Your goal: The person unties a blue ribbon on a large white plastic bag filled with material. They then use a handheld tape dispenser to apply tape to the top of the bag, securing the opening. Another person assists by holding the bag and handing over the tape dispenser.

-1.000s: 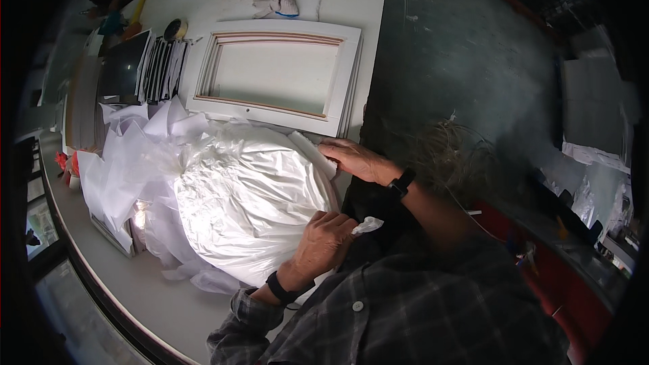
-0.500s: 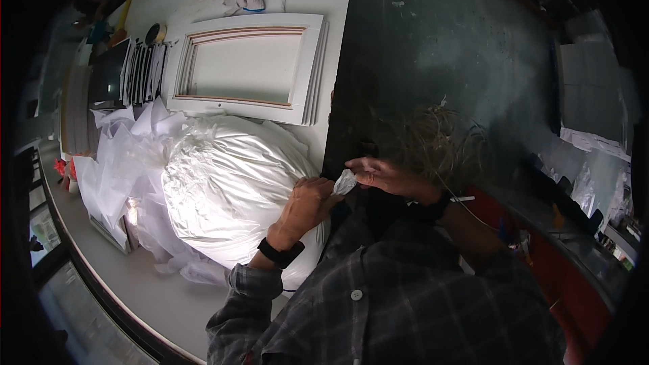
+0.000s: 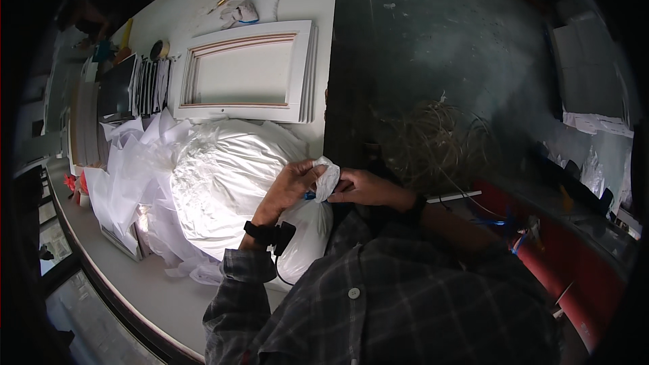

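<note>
Nearest the camera, a dark plaid shirt fills the lower frame, with both forearms rising from it. The left hand [image 3: 292, 186], a black band on its wrist, and the right hand [image 3: 365, 188], also wearing a dark wristband, meet just above the chest; each grip is clenched on the same crumpled wad of white plastic [image 3: 328, 177], pinched between the 2 hands, with a small blue bit showing just under it. That wad sits at the right edge of a large bulging white plastic bag [image 3: 226, 192] lying on the pale bench [image 3: 135, 284], with loose white sheets [image 3: 132, 176] spread to its left. Right of the bench, on the dark floor, is a tangle of straw-like strands [image 3: 439, 142]. Beyond the bag lies a white framed panel [image 3: 247, 74], flat on the bench, and farther still a crumpled cloth [image 3: 240, 10]
</note>
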Action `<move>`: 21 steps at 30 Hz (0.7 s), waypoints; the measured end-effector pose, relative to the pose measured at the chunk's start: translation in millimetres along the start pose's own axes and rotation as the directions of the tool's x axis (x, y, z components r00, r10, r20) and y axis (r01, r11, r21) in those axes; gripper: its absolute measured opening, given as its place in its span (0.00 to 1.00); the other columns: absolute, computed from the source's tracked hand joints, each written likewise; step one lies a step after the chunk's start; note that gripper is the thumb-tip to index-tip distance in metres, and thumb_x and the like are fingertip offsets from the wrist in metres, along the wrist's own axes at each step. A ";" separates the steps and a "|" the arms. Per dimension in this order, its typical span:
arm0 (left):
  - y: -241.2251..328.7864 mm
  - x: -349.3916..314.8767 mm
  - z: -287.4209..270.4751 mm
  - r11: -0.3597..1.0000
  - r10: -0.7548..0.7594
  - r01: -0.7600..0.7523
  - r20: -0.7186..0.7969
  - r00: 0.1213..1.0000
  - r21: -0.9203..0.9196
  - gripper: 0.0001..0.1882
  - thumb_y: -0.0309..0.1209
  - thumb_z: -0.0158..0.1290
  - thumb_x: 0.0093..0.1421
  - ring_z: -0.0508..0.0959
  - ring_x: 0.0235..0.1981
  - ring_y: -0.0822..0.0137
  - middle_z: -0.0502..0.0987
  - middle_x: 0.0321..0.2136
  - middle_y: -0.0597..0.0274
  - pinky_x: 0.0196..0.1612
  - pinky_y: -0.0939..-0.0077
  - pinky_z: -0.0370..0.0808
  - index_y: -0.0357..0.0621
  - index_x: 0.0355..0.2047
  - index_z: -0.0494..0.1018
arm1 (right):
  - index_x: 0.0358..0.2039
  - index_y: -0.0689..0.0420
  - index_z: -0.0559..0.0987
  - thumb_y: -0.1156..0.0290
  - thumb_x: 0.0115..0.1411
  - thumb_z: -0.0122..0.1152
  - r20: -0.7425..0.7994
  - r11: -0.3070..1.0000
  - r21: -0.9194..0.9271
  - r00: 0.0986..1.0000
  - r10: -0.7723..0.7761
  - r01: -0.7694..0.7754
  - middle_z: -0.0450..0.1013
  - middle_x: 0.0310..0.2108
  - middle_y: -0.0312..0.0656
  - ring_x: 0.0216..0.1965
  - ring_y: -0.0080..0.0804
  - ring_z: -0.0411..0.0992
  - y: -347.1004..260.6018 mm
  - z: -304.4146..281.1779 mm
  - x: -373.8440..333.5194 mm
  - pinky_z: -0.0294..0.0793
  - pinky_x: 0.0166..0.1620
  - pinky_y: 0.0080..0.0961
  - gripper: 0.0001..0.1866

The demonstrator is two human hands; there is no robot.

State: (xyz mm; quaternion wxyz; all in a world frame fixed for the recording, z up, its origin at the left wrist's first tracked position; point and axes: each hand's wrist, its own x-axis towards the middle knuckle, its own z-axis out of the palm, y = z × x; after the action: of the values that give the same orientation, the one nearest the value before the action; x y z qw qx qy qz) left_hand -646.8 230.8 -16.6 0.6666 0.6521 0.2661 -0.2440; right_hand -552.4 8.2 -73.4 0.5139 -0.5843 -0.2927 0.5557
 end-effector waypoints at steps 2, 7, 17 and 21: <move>3.9 -3.9 -1.0 0.998 0.050 -0.051 -0.016 0.999 -0.035 0.19 0.42 0.56 0.73 0.80 0.37 0.73 0.83 0.36 0.64 0.44 0.75 0.77 0.37 0.50 0.80 | 0.52 0.65 0.80 0.54 0.64 0.72 -0.107 0.999 0.019 0.994 -0.027 0.030 0.82 0.45 0.46 0.46 0.27 0.79 2.8 12.2 1.6 0.77 0.51 0.26 0.27; 15.1 -41.0 0.6 0.946 0.293 -0.269 -0.123 0.948 0.181 0.26 0.45 0.56 0.73 0.82 0.49 0.62 0.82 0.46 0.51 0.52 0.69 0.79 0.34 0.58 0.75 | 0.43 0.66 0.82 0.58 0.65 0.72 -0.212 0.994 0.097 0.977 -0.035 0.057 0.82 0.35 0.43 0.38 0.22 0.77 -17.5 22.8 -2.8 0.77 0.44 0.26 0.21; -41.0 -85.8 21.2 0.502 0.629 -0.404 -0.003 0.777 0.765 0.29 0.40 0.61 0.67 0.69 0.64 0.42 0.71 0.59 0.43 0.67 0.53 0.66 0.38 0.62 0.68 | 0.38 0.64 0.82 0.68 0.60 0.74 -0.243 0.988 -0.029 0.957 -0.157 0.155 0.80 0.30 0.46 0.32 0.32 0.79 -14.2 45.1 2.6 0.77 0.37 0.30 0.13; -31.1 -109.8 32.5 0.685 0.628 -0.418 -0.193 0.754 0.597 0.27 0.37 0.59 0.68 0.69 0.63 0.42 0.71 0.59 0.43 0.67 0.53 0.66 0.39 0.63 0.68 | 0.41 0.64 0.82 0.63 0.64 0.71 -0.166 0.975 -0.215 0.982 -0.090 0.053 0.81 0.30 0.44 0.32 0.28 0.79 -23.0 28.8 1.3 0.78 0.39 0.29 0.15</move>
State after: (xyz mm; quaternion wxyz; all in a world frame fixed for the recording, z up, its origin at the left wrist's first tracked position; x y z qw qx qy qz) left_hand -747.7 195.0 34.6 0.4414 0.8896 0.1130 0.0311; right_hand -574.2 24.2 -48.4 0.4928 -0.6708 -0.3241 0.4495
